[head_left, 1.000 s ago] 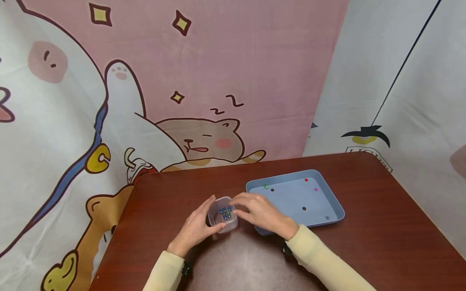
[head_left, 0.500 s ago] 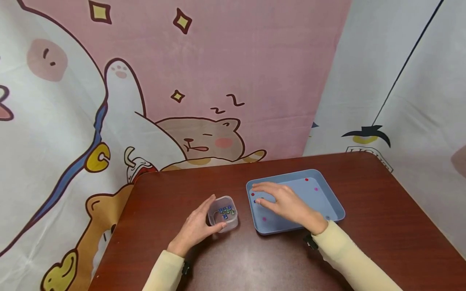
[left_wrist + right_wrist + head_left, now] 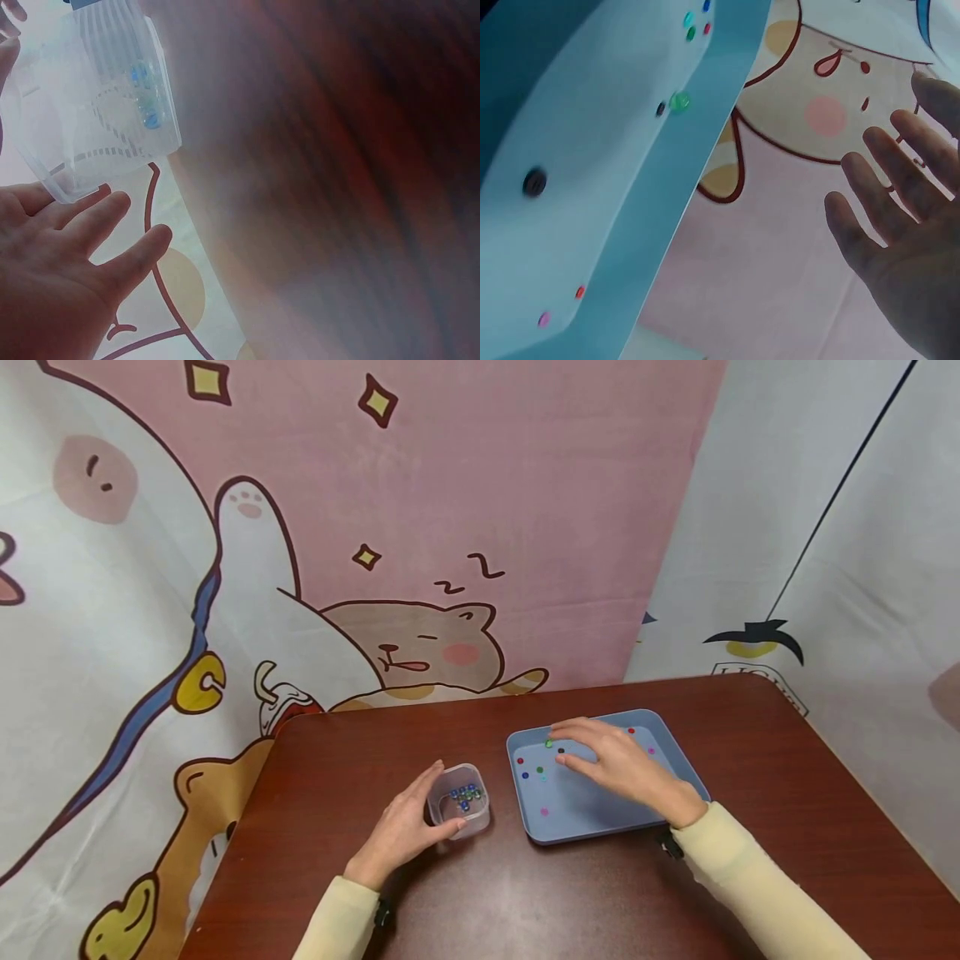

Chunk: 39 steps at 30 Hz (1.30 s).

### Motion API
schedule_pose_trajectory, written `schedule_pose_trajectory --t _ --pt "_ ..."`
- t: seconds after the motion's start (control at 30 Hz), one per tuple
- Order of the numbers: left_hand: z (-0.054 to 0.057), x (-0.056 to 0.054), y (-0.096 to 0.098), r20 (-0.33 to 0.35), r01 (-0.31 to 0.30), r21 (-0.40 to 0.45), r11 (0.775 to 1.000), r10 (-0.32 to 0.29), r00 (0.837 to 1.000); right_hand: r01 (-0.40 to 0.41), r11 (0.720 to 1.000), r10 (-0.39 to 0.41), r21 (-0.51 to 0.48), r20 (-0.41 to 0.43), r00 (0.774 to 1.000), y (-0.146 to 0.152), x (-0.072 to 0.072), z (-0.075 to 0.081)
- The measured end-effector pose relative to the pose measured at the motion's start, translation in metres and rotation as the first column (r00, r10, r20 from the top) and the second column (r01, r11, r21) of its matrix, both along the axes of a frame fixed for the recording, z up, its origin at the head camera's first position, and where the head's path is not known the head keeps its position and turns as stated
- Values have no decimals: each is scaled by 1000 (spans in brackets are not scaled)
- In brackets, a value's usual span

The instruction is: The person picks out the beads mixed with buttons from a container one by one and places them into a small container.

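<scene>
My left hand [image 3: 405, 831] holds a clear square plastic box [image 3: 480, 818], thumb at the near side and fingers along the left side. Several small shiny blue and green beads [image 3: 465, 793] lie in the box. To the right, my right hand [image 3: 622, 764] hovers over a blue tray [image 3: 592, 835], fingers spread and holding nothing. Nearest its fingertips are a shiny green bead [image 3: 549, 744] and a small dark disc [image 3: 561, 751]. The right wrist view shows a black button-like disc [image 3: 534, 182] on the tray floor.
More small coloured pieces lie scattered in the tray, among them a red one [image 3: 521, 761], a blue one [image 3: 525, 775] and a pink one [image 3: 544, 812]. Both containers stand on a brown wooden table [image 3: 480, 902]. A printed cartoon cloth [image 3: 525, 527] hangs behind it.
My right hand has left the box opening and moved right, over the tray, uncovering pieces at the tray's left end. The left hand and box stay in place.
</scene>
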State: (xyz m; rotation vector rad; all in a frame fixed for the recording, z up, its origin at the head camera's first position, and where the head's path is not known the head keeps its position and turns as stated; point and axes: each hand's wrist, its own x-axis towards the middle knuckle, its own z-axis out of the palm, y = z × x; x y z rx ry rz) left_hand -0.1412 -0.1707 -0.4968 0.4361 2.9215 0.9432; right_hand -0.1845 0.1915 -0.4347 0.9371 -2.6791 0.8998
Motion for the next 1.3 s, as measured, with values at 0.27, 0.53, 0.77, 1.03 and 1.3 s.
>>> schedule_pose_trajectory --t 0.27,0.53,0.77,1.03,1.3 --pt "0 0 0 4 1 0 1000 -1 1000 10 997 -11 70 17 1000 15 -20 -6" --pt "3 1 0 7 -2 3 1000 2 1000 -30 995 28 100 16 999 20 -37 -5" --pt "2 0 0 3 5 2 1000 -5 1000 -58 992 49 110 91 995 17 -49 -9" --pt "1 1 0 -6 6 3 1000 -6 1000 -93 984 72 151 137 988 11 -62 -20" --pt "0 0 0 -6 14 10 1000 -14 1000 -117 978 83 170 196 977 5 -70 -31"
